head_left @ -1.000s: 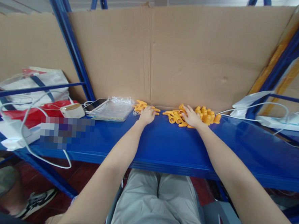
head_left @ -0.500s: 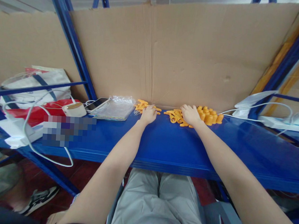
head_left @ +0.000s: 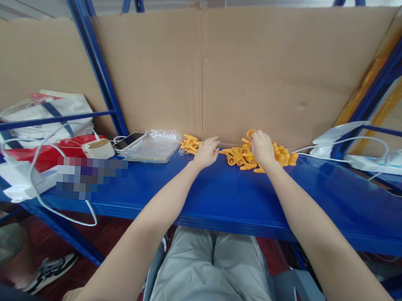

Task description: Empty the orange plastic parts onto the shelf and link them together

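Right of the frame's centre, the right hand [head_left: 263, 147] pinches a yellow piece [head_left: 250, 133] between its fingers, the ring end showing past the fingertips toward the left. It is held above the loose pile [head_left: 236, 158], probably to keep it clear of the tangled parts beneath. Just right of that hand, yellow cups [head_left: 285, 157] stand close together, upright and seemingly steady that way.

Near the centre, the left hand [head_left: 206, 151] hangs over or rests on the blue tabletop [head_left: 225, 193]; which, I cannot tell. Its fingers are loosely parted with nothing showing between them. Just left lies a small pile [head_left: 188, 143] of yellow parts, with metal bits [head_left: 182, 153] grouped in front, perhaps so they don't scatter. Behind everything rises cardboard [head_left: 260, 77], which likely stops parts from slipping off the back.
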Motion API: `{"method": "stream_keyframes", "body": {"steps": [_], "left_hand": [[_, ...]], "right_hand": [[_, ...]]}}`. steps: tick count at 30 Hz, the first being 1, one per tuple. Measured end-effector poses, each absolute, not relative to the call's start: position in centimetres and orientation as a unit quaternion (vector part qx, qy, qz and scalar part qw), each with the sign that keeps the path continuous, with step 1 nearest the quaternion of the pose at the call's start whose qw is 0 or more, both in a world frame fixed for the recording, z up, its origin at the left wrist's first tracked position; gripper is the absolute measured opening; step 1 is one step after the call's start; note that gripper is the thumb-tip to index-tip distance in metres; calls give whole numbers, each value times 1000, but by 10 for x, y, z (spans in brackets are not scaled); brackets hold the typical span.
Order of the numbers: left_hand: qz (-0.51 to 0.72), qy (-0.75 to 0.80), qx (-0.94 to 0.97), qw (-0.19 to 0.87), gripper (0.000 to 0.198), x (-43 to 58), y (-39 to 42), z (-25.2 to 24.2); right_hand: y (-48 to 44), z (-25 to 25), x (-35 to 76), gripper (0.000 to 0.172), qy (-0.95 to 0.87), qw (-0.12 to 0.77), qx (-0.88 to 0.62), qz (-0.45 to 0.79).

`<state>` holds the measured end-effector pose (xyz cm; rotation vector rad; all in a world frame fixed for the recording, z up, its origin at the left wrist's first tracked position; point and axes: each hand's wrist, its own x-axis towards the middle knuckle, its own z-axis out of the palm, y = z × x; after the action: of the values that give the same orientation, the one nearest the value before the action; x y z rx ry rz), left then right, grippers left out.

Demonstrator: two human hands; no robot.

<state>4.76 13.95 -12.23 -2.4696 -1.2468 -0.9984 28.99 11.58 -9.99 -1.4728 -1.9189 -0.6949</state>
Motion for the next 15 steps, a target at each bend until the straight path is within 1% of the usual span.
{"method": "stream_keyframes", "body": {"steps": [2,4,7,9,11,13,15], "left_hand": [[-343,-390,-848,105,45,54,135,-122],[-342,-368,-858,108,49,60,131,-121],[-332,-356,-866,115,50,65,125,-120],[-321,-369,-865,117,46,67,122,-119],[-300,-396,-860,116,35,67,119,-117],[-281,-427,-852,115,27,66,118,-115],[-283,-449,-839,122,25,64,117,-113]], "right_hand": [[114,-97,282,32,-720,379,-532,-237],[113,-96,273,23,-712,450,-497,-209],[111,-96,257,15,-695,522,-464,-169],[111,-97,246,15,-688,551,-452,-140],[113,-98,238,19,-688,568,-441,-100],[116,-100,233,22,-695,570,-434,-59],[119,-102,232,22,-703,556,-441,-40]]}}
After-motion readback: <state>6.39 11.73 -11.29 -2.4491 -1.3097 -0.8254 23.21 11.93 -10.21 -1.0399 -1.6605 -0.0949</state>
